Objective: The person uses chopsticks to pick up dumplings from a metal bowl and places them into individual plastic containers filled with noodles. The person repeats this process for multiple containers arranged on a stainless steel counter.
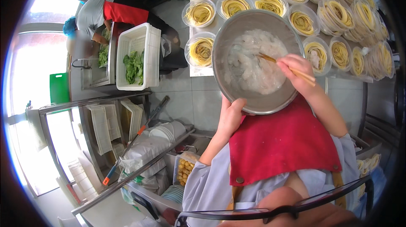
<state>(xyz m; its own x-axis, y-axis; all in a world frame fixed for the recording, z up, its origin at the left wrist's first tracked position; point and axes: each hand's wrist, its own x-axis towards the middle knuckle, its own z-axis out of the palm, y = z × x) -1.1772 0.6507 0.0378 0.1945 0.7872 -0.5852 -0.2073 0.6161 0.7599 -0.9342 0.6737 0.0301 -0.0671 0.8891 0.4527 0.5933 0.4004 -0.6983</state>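
A large steel bowl [270, 105] is held in front of me, tilted slightly so its inside shows. Pale, translucent, wet slices [253, 68] lie in it, perhaps raw fish; their exact kind is unclear. My left hand [231, 115] grips the near left rim, its thumb over the edge and the other fingers hidden beneath. With my right hand [298, 74] I hold wooden chopsticks [267, 58], their tips down among the slices. Beyond the bowl stand round clear tubs of yellow noodle strands [201, 52]. One tub right of the bowl has a pale piece [315, 58] on its noodles.
Stacked noodle tubs [363, 20] crowd the far right. At the far left a person in a red apron [122, 11] bends over a sink, beside a white basket [152, 58] of leafy greens. A metal rack [95, 142] with a long pole [139, 132] stands at left.
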